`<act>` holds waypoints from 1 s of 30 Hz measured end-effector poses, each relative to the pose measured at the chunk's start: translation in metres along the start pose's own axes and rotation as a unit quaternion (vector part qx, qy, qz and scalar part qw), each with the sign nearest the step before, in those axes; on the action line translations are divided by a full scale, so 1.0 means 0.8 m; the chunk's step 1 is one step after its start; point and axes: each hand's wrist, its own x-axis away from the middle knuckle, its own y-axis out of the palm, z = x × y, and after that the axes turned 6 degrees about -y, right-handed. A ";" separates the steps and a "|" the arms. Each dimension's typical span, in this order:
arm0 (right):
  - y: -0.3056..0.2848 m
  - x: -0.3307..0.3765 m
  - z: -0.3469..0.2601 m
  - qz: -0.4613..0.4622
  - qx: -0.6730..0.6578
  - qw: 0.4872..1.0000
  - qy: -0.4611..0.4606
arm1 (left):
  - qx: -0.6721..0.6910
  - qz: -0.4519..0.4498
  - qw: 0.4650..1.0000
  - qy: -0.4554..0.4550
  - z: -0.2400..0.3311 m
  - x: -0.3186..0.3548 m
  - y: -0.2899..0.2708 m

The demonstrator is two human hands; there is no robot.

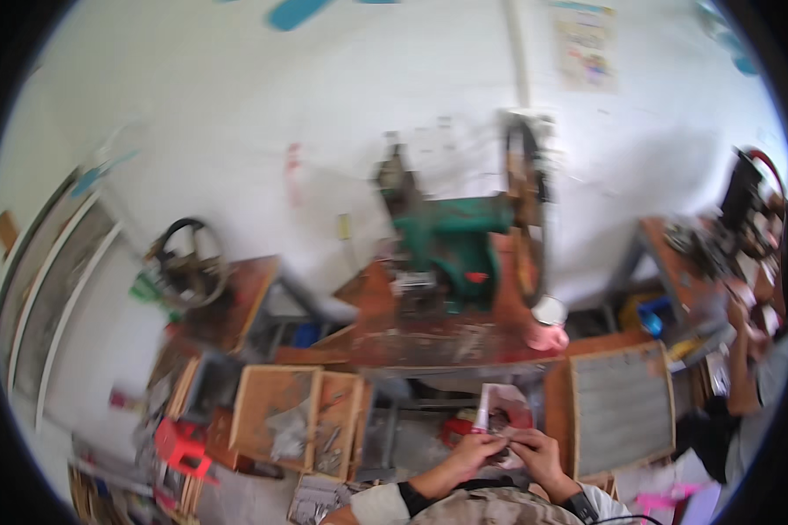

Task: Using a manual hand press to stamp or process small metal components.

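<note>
My left hand (468, 454) and my right hand (538, 453) meet in front of my chest, low in the picture. Both close on a small pale container (504, 409) with pink sides that holds dark little parts. The picture is blurred, so the parts cannot be told apart. A green press machine (451, 242) with a large side wheel (527, 206) stands on a worn brown workbench (429, 337) straight ahead, beyond my hands.
Wooden trays (298, 418) with small metal pieces lie to my left, a red stool (182, 444) beside them. A grey ribbed board (622, 407) sits at my right. A pink cup (548, 331) stands on the bench. Another person (749, 376) works at the far right.
</note>
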 end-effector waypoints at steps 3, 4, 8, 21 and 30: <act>0.026 -0.012 -0.009 -0.053 0.006 0.997 -0.054 | 0.036 0.063 0.995 0.061 -0.024 0.003 -0.030; 0.032 -0.012 -0.008 -0.070 0.005 0.996 -0.061 | 0.061 0.064 0.992 0.089 -0.033 0.005 -0.033; 0.039 -0.006 0.026 -0.178 -0.082 0.981 0.011 | 0.108 0.077 0.980 0.146 -0.062 0.019 -0.038; 0.138 0.089 0.029 -0.353 0.054 0.930 -0.083 | 0.208 0.285 0.908 0.225 -0.186 0.170 -0.045; 0.262 0.248 -0.136 -0.347 0.002 0.935 -0.077 | 0.222 0.223 0.915 0.255 -0.303 0.312 -0.119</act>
